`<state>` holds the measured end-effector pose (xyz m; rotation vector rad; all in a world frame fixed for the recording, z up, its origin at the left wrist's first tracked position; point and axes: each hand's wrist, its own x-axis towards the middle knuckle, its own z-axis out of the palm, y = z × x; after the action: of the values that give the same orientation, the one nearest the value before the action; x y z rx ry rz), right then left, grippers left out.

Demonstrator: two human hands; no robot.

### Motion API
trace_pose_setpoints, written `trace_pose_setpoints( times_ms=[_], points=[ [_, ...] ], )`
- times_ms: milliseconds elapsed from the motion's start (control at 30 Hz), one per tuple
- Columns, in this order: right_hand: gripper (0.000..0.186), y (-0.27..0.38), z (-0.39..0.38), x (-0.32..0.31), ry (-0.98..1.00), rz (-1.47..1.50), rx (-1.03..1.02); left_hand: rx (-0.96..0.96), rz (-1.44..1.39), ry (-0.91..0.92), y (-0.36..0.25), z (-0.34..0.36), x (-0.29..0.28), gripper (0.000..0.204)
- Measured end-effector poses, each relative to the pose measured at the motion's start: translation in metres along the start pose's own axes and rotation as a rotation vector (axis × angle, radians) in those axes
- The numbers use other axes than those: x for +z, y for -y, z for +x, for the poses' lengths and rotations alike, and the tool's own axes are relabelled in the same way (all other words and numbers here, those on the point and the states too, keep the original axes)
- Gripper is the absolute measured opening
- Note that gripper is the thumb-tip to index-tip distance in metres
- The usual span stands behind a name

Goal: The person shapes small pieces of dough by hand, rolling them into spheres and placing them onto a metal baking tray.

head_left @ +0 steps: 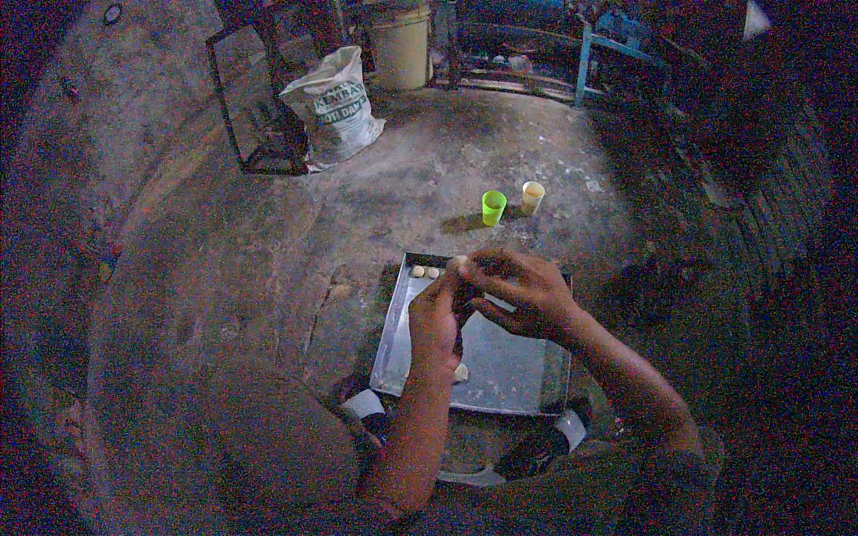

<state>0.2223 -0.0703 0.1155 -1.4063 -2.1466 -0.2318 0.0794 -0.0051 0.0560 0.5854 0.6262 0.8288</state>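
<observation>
Both of my hands meet over the far part of a shallow metal tray on the floor. My left hand is closed, with a small pale lump showing at its fingertips. My right hand bends over from the right, its fingers closed in at the same lump; how much each hand grips is partly hidden. Two small round pale balls, like dough, sit side by side in the tray's far left corner, the left ball nearest the wall. Another pale piece lies in the tray beside my left wrist.
A green cup and a cream cup stand on the floor beyond the tray. Farther back are a white woven sack, a dark frame, a beige bucket and a blue stand. My feet flank the tray's near corners.
</observation>
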Motion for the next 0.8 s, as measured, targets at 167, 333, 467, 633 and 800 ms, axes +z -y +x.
trace_pose_setpoints(
  times_ms=[167, 333, 467, 633, 800],
  points=[
    [0.036, -0.01, -0.006, 0.007, -0.096, 0.261, 0.288, -0.023, 0.04, 0.048, -0.007, -0.001, 0.005, 0.037],
    [0.025, -0.021, -0.006, -0.001, -0.067, 0.323, 0.372, -0.032, 0.147, 0.117, -0.011, -0.003, 0.005, 0.037],
    [0.023, -0.026, -0.004, -0.005, -0.066, 0.464, 0.315, 0.096, 0.34, 0.129, -0.007, -0.002, 0.006, 0.037],
    [0.022, -0.019, 0.003, -0.006, -0.071, 0.766, 0.589, 0.136, 0.255, 0.219, -0.001, 0.001, 0.002, 0.035],
    [0.024, -0.017, 0.003, -0.017, 0.123, 0.746, 0.678, 0.203, 0.508, 0.299, -0.013, -0.006, 0.011, 0.035]
  ],
)
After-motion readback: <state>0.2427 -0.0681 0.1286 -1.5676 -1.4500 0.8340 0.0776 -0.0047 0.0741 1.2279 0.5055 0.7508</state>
